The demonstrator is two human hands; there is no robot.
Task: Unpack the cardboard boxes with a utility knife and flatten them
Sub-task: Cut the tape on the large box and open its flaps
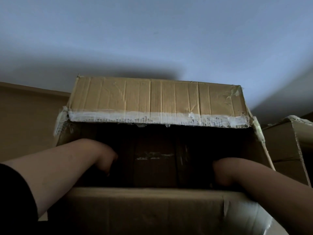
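Both arms go down into the open cardboard box, and honestly it's so dark in there that the hands are hard to read. The left hand is bent down at the wrist inside the left part of the box, fingers pointing down and looking a bit curled, but whether they're gripping anything or just resting against the dark inside is impossible to tell. The right hand is even worse: only the wrist and the back of the hand show over the near wall, the fingers vanish into the shadow, so how open it is and whether it holds something can't be made out. The left forearm crosses the near wall at its left end, the right forearm lies over it near the right corner, where shiny tape is stuck on the cardboard. On the box floor between the hands there's a faint pale scuffed patch, nothing clearer than that. The far flap stands up and tilts toward the camera, with torn whitish tape along its lower edge. A second cardboard box sits just beside it on the right, and behind everything is a pale bluish wall.
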